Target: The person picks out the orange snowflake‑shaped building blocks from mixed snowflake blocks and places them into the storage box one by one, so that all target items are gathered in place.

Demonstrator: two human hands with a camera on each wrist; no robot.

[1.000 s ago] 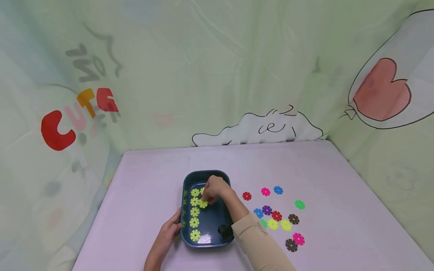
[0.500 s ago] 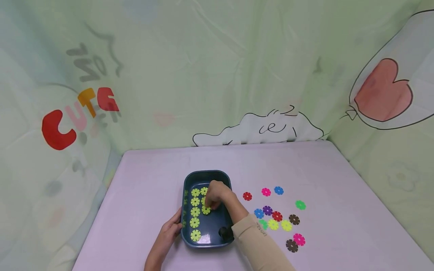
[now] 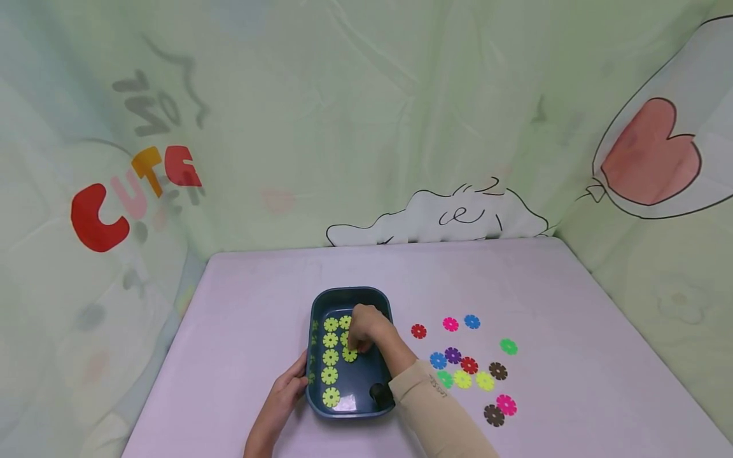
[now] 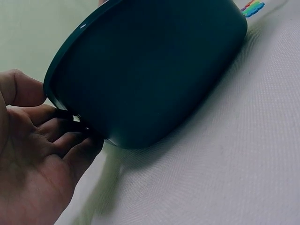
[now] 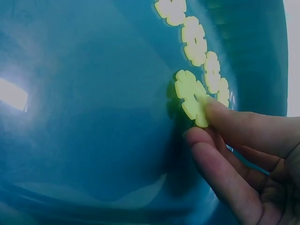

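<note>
A dark blue rectangular tray (image 3: 350, 415) stands on the table, with yellow notched plastic discs inside. One column of discs (image 3: 330, 357) runs along its left side, and a shorter second column sits beside it. My left hand (image 3: 285, 386) holds the tray's left side; in the left wrist view its thumb is at the rim and its fingers bend against the outer wall. Inside the tray, my right hand (image 3: 369, 327) pinches a yellow disc (image 5: 191, 97) between thumb and fingers, low over the tray floor, at the near end of the second column. The hand partly hides that column.
Loose notched discs lie right of the tray: red (image 3: 418, 331), pink (image 3: 450, 324), blue (image 3: 472, 321), purple (image 3: 452, 355), green (image 3: 508, 346), brown (image 3: 494, 415) and yellow (image 3: 485, 381). A black round object (image 3: 380, 393) is at the tray's near right corner. Fabric walls surround the table.
My right hand has moved slightly toward me with its yellow disc, down the second column, then stays nearly still. My left hand keeps its place on the tray.
</note>
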